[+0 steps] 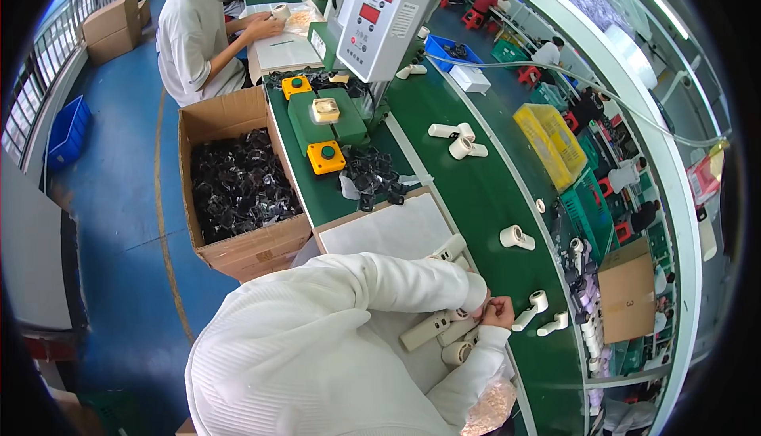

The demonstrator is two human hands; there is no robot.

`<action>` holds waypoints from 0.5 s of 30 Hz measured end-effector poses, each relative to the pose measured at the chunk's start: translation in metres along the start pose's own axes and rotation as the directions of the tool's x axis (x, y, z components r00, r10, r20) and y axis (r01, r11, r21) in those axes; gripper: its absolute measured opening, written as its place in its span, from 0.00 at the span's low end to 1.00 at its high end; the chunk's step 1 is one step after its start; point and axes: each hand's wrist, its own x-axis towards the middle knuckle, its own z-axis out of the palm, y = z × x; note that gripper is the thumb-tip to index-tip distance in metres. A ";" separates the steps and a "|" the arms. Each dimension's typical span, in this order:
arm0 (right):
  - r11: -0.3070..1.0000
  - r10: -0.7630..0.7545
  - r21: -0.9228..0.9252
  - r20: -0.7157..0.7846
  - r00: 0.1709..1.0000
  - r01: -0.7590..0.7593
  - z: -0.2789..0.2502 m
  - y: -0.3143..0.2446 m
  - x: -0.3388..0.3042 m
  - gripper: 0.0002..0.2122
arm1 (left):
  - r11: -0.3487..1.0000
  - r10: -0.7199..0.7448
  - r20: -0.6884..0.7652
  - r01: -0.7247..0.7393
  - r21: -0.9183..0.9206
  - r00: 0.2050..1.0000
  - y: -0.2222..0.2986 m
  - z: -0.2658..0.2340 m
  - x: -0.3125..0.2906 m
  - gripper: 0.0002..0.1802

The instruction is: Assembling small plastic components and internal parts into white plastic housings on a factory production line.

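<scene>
My two hands meet over the right edge of the worktop, at the green belt. My right hand [499, 312] has its fingers curled in and closed; what lies in them, if anything, is too small to make out. My left hand [481, 304] is mostly hidden by its white cuff, so its fingers do not show. Just below them lies a cream hand-held device [426, 331] with a straight handle, like a small fan. A round-headed one [456, 353] sits beside it, and another cream handle [449, 247] shows beyond my left sleeve.
A green press [329, 115] with yellow button boxes stands ahead, beside black parts [372, 176]. An open carton [230, 258] of black pieces is at left. More cream devices [517, 237] lie along the belt. A bag of small pieces [490, 409] is near my right arm. Another person [198, 40] works beyond.
</scene>
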 end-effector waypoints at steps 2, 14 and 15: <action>1.000 0.004 0.007 -0.051 0.999 -0.003 -0.001 0.002 -0.001 0.07 | 0.997 0.005 -0.034 -0.008 -0.071 0.999 0.003 0.003 -0.003 0.36; 0.990 -0.137 -0.004 -0.161 0.977 0.138 -0.033 -0.017 0.018 0.07 | 0.929 0.020 -0.349 -0.146 -0.339 0.937 0.026 -0.026 -0.025 0.31; 0.988 -0.150 -0.053 -0.177 0.973 0.143 -0.036 -0.030 0.021 0.07 | 0.917 0.050 -0.443 -0.217 -0.335 0.895 0.029 -0.032 -0.032 0.31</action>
